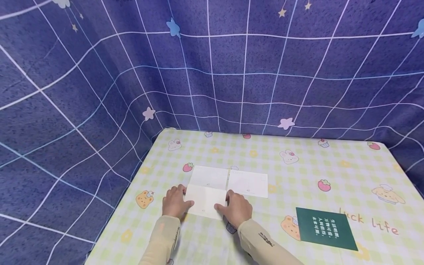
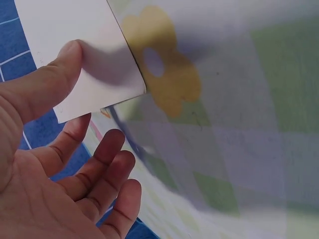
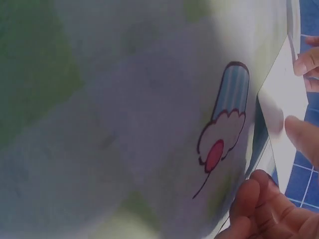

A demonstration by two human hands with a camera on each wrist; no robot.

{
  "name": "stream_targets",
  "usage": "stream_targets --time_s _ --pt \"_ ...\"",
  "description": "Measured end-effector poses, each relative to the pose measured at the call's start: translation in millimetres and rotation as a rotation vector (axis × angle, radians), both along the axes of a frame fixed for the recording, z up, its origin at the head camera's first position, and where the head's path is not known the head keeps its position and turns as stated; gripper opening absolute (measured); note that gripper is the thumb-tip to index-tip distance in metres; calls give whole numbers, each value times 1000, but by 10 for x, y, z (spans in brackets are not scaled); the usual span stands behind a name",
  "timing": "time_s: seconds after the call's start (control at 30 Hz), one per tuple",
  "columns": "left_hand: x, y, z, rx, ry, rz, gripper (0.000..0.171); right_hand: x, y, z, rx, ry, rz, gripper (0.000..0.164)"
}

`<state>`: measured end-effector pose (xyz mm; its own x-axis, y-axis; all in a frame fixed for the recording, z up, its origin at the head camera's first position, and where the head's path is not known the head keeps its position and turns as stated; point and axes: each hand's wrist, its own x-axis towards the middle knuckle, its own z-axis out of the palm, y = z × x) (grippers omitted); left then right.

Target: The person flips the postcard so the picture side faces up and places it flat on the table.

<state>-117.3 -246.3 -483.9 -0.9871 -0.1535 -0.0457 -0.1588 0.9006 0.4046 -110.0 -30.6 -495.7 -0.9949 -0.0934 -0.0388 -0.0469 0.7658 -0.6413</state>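
Observation:
Between both hands a cream-white postcard (image 1: 204, 202) is held by its two short sides, a little above the table. The left hand (image 1: 174, 201) pinches its left side: in the left wrist view the thumb lies on the face and the index finger is behind the edge, other fingers loosely bent. At the opposite side the right hand (image 1: 237, 209) grips it, thumb on the face and fingers curled at the edge. Just behind lie two white postcards side by side, the left postcard (image 1: 209, 176) partly covered by the held one, the right postcard (image 1: 248, 183) with a small printed stamp box.
A dark green card (image 1: 326, 228) with white writing lies to the right on the table. The checked tablecloth (image 1: 228, 151) carries printed bears, rabbits and strawberries. A blue curtain (image 1: 232, 84) with a white grid hangs behind and at the left.

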Motion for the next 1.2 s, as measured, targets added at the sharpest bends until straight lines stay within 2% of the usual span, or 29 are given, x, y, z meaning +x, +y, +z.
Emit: stream_targets --time_s 0.37,0.57,1.2 --pt "12 -2 0 49 -2 11 48 7 11 -25 -50 56 -16 38" --pt "15 -12 -9 57 -26 12 42 13 25 -22 -62 70 -11 35" --pt "36 -31 67 103 -48 -21 36 12 101 -42 -97 36 36 40"
